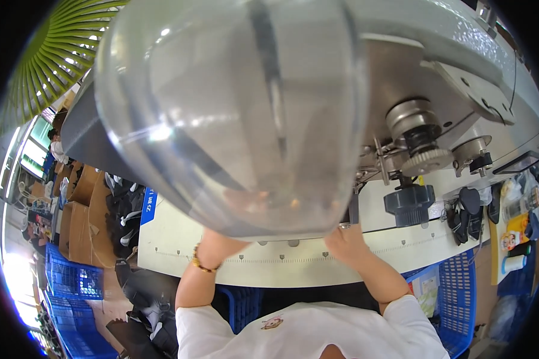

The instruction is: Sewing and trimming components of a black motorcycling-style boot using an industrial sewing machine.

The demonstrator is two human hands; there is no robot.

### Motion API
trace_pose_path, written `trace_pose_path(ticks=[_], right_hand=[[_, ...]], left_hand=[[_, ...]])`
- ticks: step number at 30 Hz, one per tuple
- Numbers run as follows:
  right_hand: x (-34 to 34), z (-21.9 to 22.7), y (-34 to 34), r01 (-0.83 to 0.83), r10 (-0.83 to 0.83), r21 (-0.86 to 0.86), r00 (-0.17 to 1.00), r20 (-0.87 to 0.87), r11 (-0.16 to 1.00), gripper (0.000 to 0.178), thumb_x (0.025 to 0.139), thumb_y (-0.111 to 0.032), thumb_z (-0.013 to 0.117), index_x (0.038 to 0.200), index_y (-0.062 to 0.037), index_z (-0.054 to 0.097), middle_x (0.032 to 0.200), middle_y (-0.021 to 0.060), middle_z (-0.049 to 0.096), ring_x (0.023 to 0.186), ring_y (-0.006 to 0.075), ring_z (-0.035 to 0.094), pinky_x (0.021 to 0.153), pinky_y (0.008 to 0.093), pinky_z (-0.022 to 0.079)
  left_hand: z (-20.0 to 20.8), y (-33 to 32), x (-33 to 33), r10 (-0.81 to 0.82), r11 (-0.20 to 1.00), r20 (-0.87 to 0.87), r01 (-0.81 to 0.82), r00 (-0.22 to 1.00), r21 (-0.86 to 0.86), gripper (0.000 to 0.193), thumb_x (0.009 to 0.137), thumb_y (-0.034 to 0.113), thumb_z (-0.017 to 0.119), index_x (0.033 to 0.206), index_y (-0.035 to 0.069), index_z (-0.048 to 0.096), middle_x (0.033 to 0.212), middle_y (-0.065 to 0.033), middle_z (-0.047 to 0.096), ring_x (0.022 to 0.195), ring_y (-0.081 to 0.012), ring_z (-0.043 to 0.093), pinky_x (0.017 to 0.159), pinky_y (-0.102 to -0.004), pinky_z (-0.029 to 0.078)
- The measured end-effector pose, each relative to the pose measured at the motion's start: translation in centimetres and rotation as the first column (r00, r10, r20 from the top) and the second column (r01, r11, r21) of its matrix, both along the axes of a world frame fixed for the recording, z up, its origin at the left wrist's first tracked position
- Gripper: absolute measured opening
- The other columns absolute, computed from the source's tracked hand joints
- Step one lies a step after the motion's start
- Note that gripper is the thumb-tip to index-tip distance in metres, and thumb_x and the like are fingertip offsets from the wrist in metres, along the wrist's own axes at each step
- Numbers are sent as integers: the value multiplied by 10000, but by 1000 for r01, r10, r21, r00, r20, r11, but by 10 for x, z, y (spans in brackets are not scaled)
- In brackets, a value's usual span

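Note:
A large sewing machine head with a clear, shiny cover [233, 119] fills the upper middle of the view, close up. Below it lies the pale worktable [269, 269] with a ruler scale along its front edge. My left hand [224, 244], with a beaded bracelet [202, 263] at the wrist, reaches under the cover; its fingers show only as a blur through it. My right hand [345, 244] rests near the cover's lower right corner, its fingertips hidden by machine parts. What either hand touches cannot be made out. A dark tension knob [409, 205] hangs right of the right hand.
Dark shoe parts [129, 209] pile up beside the table at left, near cardboard boxes [87, 221] and blue crates [75, 272]. Another blue basket [458, 293] stands at lower right. Black pieces [466, 214] and thread spools [514, 263] sit at right. A green fan [60, 48] is upper left.

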State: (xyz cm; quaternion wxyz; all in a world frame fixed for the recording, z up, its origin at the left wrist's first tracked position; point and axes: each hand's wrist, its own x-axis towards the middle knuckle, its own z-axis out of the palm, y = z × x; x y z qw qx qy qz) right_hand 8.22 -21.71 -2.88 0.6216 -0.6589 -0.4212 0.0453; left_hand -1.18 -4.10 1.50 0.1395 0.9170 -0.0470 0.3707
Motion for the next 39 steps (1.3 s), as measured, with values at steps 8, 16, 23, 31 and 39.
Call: trace_pose_path(ticks=[8,16,23,31,39], right_hand=[[23,34,-22,206,-106,-108,805,584,973,178,621,-71,592,781,-39,521,767,72,534,611,208,518,426,314,389],[28,59,-4,197,-86,-75,700,709,978,164,569,-64,574,729,-35,556,751,79,565,627,231,548,466,319,423],[28,67,-5,204,-40,-165,734,678,965,158,590,-83,562,739,-31,564,686,101,562,639,254,560,531,347,443],[26,75,-17,347,69,-362,633,771,865,166,577,-84,575,732,-28,557,643,71,556,607,250,565,505,342,444],[60,32,-14,325,38,-276,584,811,904,283,529,-34,600,809,-63,576,668,46,556,641,233,565,512,338,421]], left_hand=[[3,-18,13,-22,998,31,20,999,62,94,667,-10,585,627,0,500,552,-115,448,497,-275,438,467,-337,359],[-6,-17,9,-14,998,46,11,999,58,77,647,-14,587,651,6,512,644,-109,495,585,-255,488,506,-331,389],[-1,-10,9,-150,965,-32,153,988,212,126,568,-19,607,651,28,525,698,-69,528,597,-221,511,536,-296,426],[3,5,21,-239,937,-65,248,969,246,151,487,28,584,621,80,538,623,-1,458,461,-155,439,393,-277,344],[10,2,19,-246,915,-57,251,968,316,148,481,65,580,621,106,563,609,23,432,477,-130,455,399,-253,371]])
